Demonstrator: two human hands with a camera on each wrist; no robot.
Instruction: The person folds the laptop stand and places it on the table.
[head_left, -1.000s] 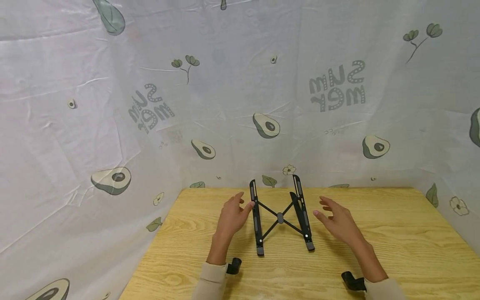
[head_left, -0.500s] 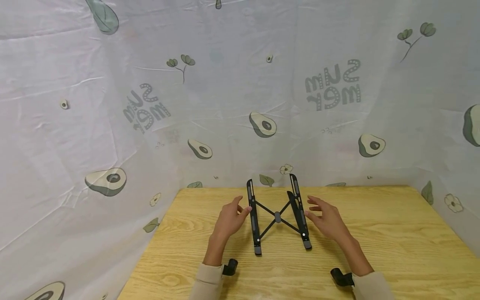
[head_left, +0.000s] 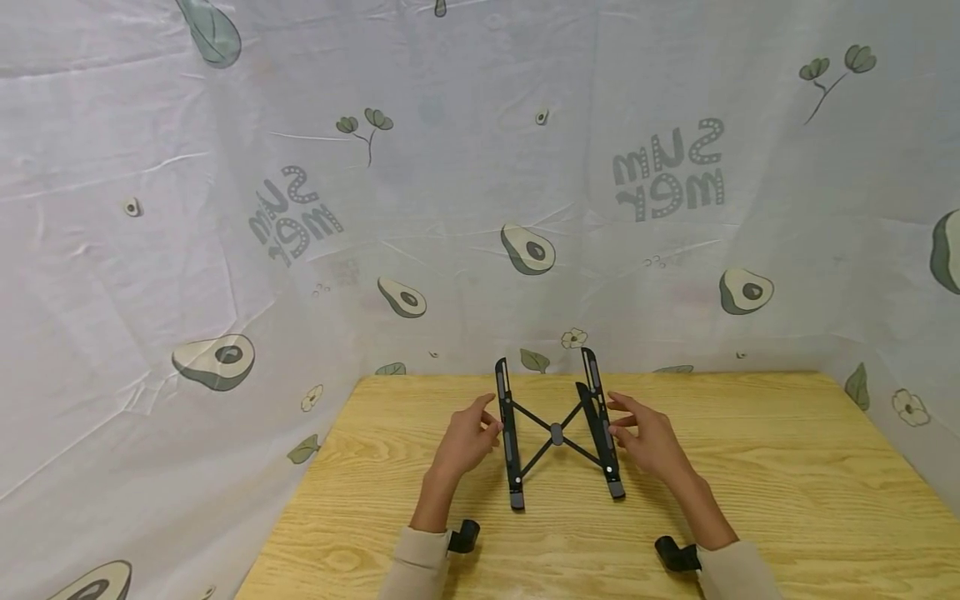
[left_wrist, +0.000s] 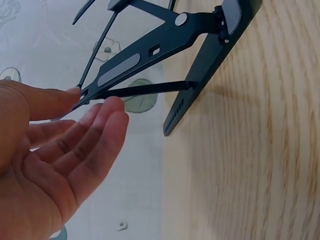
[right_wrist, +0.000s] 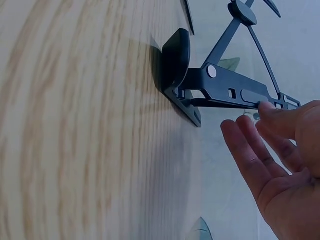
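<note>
Beside the black folding stand (head_left: 557, 434), the right hand (head_left: 651, 437) has come in from apart to the right rail (head_left: 607, 442) over the last second, while the left hand's fingers have drawn in a little toward the left rail (head_left: 512, 450); the stand itself seems not to have shifted. It stands unfolded on the wood-grain table (head_left: 780, 483), toward the back edge, two tilted rails joined by crossing struts with a grey hub between. Each hand flanks its own rail from outside, fingers gently bent, thumb and fingers apart, with no firm hold on anything. This reads as the start of taking hold from both sides; the next move would call for bringing thumb and fingers together evenly on both rails, so that the frame doesn't skew. Whether the thumbs really touch or only overlap the metal can't be settled from the wrist views. Both wrist views cut off part of the stand, and the left base leg is hard to make out from the head. Farther out, beige sleeves (head_left: 418, 560) run off the bottom, and a pale avocado-print sheet (head_left: 457, 175) hangs behind the table.
</note>
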